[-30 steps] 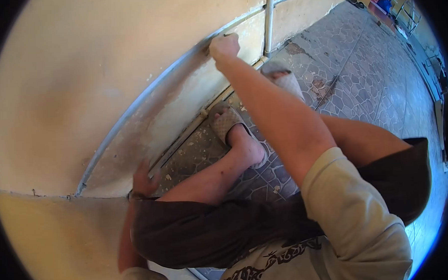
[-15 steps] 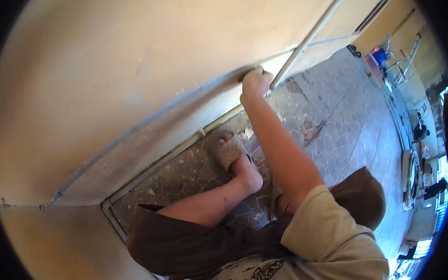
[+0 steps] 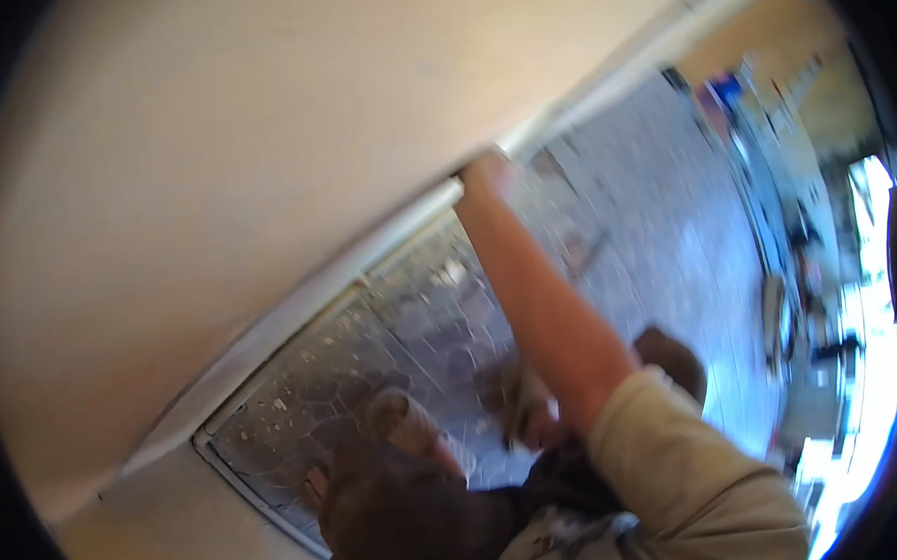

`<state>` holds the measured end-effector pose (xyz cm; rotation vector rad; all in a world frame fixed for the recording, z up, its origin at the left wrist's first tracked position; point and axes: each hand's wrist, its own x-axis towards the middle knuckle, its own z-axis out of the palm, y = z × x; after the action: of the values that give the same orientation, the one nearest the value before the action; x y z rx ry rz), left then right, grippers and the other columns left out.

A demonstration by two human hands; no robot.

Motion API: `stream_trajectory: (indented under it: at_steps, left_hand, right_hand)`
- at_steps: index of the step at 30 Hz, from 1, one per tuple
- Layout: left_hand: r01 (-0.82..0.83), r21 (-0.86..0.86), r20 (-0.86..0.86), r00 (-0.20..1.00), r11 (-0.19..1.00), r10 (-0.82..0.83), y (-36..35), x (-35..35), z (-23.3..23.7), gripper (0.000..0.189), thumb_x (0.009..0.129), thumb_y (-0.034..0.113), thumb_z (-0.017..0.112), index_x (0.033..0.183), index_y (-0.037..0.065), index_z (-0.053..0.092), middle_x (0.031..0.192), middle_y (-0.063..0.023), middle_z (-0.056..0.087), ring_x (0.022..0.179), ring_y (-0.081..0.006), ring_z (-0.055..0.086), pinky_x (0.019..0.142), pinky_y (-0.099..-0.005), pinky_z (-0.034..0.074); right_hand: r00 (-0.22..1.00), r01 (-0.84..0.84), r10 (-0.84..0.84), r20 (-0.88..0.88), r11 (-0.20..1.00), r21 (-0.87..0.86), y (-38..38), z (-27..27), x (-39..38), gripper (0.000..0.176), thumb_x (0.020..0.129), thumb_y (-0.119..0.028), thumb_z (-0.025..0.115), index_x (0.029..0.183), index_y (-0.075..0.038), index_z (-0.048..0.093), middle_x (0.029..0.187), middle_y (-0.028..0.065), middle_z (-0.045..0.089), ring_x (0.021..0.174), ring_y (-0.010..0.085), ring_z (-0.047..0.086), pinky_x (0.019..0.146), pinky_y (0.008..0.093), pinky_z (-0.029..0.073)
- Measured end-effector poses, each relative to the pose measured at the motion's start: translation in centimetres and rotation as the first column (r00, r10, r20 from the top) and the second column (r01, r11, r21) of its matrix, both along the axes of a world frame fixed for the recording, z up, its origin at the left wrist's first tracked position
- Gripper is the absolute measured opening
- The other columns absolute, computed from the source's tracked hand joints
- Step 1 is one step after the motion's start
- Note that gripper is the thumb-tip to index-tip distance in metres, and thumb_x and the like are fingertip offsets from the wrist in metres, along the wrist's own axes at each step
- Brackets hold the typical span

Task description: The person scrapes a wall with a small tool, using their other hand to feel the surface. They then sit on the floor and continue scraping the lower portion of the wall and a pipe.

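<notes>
My right hand [image 3: 487, 175] reaches out at arm's length to the low part of the cream wall [image 3: 263, 158], just above the floor. It is smeared by motion, but its fingers look curled and closed at the wall. What they hold, if anything, I cannot make out. A pale band [image 3: 406, 222] runs along the foot of the wall on both sides of the hand. My left hand does not show clearly. A small skin-coloured patch beside my dark-clothed knee [image 3: 388, 503] is too blurred to name.
Patterned floor tiles [image 3: 450, 325] carry scattered pale chips. A pipe [image 3: 242, 479] follows the floor's edge around the corner. My shod feet [image 3: 400, 422] are below me. Farther off stand a blue item [image 3: 726, 88] and blurred clutter, with bright openings [image 3: 869, 292] at the right.
My view has shifted and blurred. My right hand appears slightly farther left and lower. My foot has drawn back from the wall. The slanting pole beside the hand no longer stands out.
</notes>
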<state>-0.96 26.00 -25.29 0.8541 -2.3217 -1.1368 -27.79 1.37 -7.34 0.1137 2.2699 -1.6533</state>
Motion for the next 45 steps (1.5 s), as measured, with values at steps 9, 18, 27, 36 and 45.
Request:
stream_trajectory:
  at_steps: [9, 18, 27, 36, 45]
  left_hand:
    - [0.072, -0.533, 0.499, 0.831, 0.843, 0.245, 3.4, 24.4, -0.2, 0.048, 0.082, 0.029, 0.059, 0.121, 0.001, 0.051, 0.120, -0.0240, 0.052, 0.108, -0.0367, 0.053, 0.094, -0.0460, 0.041]
    - [0.589, -0.582, 0.568, 0.788, 0.560, -0.238, -23.2, 5.5, 22.9, 0.042, 0.073, 0.011, 0.063, 0.115, 0.005, 0.059, 0.117, -0.0218, 0.057, 0.109, -0.0402, 0.056, 0.094, -0.0570, 0.042]
    - [0.590, -0.531, 0.537, 0.789, 0.608, -0.297, -22.3, -13.2, 31.0, 0.032, 0.085, 0.000, 0.054, 0.117, -0.003, 0.053, 0.119, -0.0239, 0.056, 0.107, -0.0404, 0.057, 0.094, -0.0437, 0.046]
    - [0.087, -0.304, 0.525, 0.846, 0.949, 0.090, -16.5, -8.3, 35.1, 0.037, 0.090, 0.008, 0.054, 0.124, -0.007, 0.051, 0.125, -0.0206, 0.056, 0.115, -0.0284, 0.056, 0.097, -0.0372, 0.043]
    - [-0.229, -0.101, 0.214, 0.945, 0.968, 0.246, -14.7, -5.6, 34.2, 0.012, 0.079, 0.006, 0.072, 0.085, -0.002, 0.066, 0.074, -0.0121, 0.067, 0.060, -0.0151, 0.063, 0.057, -0.0242, 0.047]
  right_hand:
    - [0.966, 0.004, -0.065, -0.250, 0.971, -0.239, 2.0, 1.7, 0.6, 0.036, 0.100, -0.027, 0.040, 0.104, 0.008, 0.049, 0.097, 0.0271, 0.058, 0.085, 0.0382, 0.058, 0.080, 0.0450, 0.045]
    - [0.992, -0.123, 0.117, -0.039, 0.909, -0.399, 3.4, 0.6, 4.9, 0.033, 0.100, -0.025, 0.043, 0.100, 0.007, 0.051, 0.095, 0.0295, 0.055, 0.091, 0.0439, 0.054, 0.084, 0.0451, 0.044]
    - [0.962, 0.112, 0.048, 0.268, 0.829, -0.549, 2.6, 3.4, 9.4, 0.023, 0.098, -0.018, 0.046, 0.100, 0.005, 0.050, 0.096, 0.0236, 0.056, 0.091, 0.0344, 0.054, 0.082, 0.0419, 0.043]
    - [0.997, 0.059, -0.071, -0.004, 0.865, -0.499, 2.0, 3.0, 9.2, 0.024, 0.098, -0.017, 0.047, 0.092, 0.006, 0.046, 0.084, 0.0231, 0.052, 0.076, 0.0328, 0.050, 0.074, 0.0420, 0.043]
    - [0.933, 0.252, -0.342, -0.115, 0.846, -0.470, 0.1, 1.8, 3.8, 0.030, 0.099, -0.023, 0.047, 0.091, 0.006, 0.048, 0.079, 0.0157, 0.050, 0.072, 0.0269, 0.049, 0.070, 0.0388, 0.043]
